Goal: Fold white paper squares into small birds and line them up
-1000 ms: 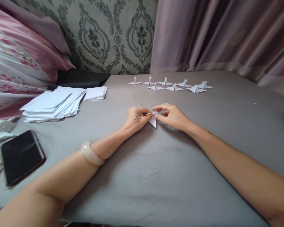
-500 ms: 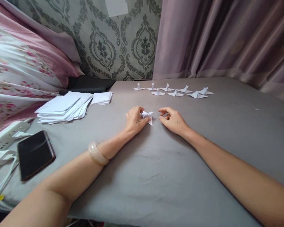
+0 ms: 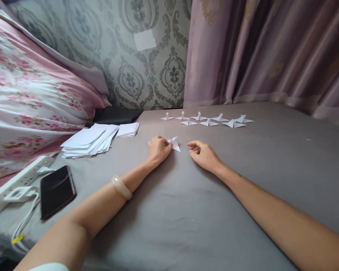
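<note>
Folded paper (image 3: 175, 145): at the left fingertips, between both hands, over gray cloth (image 3: 172, 229).
Left hand (image 3: 159, 149): pinching it between thumb and fingers.
Right hand (image 3: 205, 155): loosely curled at the fingers, apart from the folded paper.
Paper figures (image 3: 209, 122): standing beyond, in rows.
Paper stack (image 3: 84, 141): lying left, near a phone (image 3: 57, 192).

The left hand (image 3: 159, 150) hides part of the folded paper (image 3: 175, 145), and the view's left edge crops the power strip (image 3: 21, 180).
</note>
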### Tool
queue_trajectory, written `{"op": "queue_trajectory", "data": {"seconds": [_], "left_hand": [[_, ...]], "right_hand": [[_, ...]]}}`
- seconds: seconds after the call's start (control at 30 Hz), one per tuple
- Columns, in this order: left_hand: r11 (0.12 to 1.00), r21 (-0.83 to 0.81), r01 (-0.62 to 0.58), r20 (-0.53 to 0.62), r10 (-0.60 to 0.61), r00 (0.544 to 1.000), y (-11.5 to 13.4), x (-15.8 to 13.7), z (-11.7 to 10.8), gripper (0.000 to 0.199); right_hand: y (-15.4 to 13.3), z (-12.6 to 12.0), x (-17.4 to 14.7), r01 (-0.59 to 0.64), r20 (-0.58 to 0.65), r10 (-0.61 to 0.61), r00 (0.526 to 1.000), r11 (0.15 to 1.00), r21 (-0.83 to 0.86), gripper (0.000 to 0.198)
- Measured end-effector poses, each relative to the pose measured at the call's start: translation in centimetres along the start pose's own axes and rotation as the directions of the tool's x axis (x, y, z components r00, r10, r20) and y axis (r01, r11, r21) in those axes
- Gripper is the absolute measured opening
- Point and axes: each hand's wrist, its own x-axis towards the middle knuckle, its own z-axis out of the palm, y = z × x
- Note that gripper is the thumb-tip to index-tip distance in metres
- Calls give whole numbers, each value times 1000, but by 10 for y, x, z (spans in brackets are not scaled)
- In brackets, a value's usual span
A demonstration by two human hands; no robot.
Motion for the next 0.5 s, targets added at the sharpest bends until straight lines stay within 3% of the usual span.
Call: {"op": "queue_trajectory", "data": {"seconds": [0.27,0.5], "left_hand": [[981,129,146,-151,-126,980,5,92,10,32],[966,159,205,-185,-175,967,14,128,35,34]], "right_hand": [[3,1,-1,50,7,-50,999,998,-25,26],[4,1,-2,68,25,-66,997,996,-55,26]]}}
